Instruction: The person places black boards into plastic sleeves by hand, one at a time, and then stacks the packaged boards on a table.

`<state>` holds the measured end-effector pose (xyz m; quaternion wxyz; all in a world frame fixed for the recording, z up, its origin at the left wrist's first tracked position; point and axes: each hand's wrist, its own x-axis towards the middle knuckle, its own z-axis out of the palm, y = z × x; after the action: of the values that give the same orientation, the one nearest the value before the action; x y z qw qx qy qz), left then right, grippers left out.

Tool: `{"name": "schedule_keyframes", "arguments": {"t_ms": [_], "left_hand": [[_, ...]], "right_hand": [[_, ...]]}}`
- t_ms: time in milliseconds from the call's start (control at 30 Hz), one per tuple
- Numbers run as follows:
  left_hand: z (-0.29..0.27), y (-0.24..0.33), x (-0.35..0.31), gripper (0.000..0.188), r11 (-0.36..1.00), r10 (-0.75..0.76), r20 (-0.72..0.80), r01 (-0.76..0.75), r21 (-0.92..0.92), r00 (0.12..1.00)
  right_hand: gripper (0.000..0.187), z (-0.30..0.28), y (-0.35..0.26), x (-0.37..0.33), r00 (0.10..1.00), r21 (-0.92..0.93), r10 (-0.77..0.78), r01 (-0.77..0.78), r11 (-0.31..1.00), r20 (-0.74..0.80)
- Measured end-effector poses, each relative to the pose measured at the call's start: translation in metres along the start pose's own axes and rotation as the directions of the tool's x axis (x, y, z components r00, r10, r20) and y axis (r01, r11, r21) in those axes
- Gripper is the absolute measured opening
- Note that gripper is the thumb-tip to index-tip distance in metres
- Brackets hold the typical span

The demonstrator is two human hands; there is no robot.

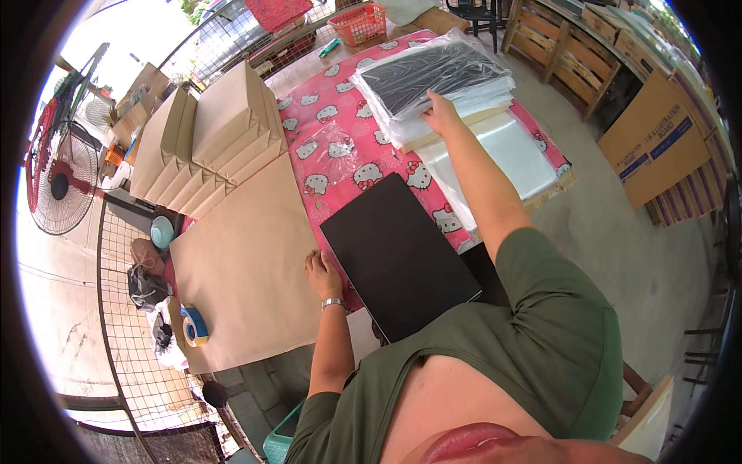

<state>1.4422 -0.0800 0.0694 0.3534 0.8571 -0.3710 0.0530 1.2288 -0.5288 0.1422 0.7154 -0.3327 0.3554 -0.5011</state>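
Observation:
My right hand (442,114) reaches far out, its fingers closed on the near edge of a clear plastic-wrapped pack of black sheets (433,73). That pack lies on top of a pile of similar wrapped packs. My left hand (321,274) rests with its fingers out on the right edge of a large brown paper sheet (247,271), holding nothing. Between my arms lies a stack of black boards (398,251), unwrapped and tilted to my view. Clear plastic sleeves (506,158) lie flat beneath my right forearm.
Brown-paper-wrapped bundles (236,124) are piled at the far left. A roll of blue tape (193,325) sits on the brown sheet's left edge. A pink patterned cloth (317,147) covers the table. A red basket (359,25) stands at the back, cardboard boxes (665,143) at right, a fan (62,182) at left.

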Motion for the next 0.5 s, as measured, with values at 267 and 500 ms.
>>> {"name": "schedule_keyframes", "arguments": {"t_ms": [267, 500], "left_hand": [[-0.002, -0.015, -0.009, 0.039, 1.000, -0.023, -0.021, 0.023, -0.008, 1.000], [-0.011, -0.006, -0.011, 0.040, 0.999, -0.048, 0.028, 0.048, -0.004, 0.998]], "right_hand": [[0.060, -0.111, 0.002, -0.219, 0.864, -0.855, -0.008, 0.498, -0.145, 0.504], [0.017, -0.143, 0.011, -0.254, 0.959, -0.935, -0.115, 0.280, 0.219, 0.260]]}}
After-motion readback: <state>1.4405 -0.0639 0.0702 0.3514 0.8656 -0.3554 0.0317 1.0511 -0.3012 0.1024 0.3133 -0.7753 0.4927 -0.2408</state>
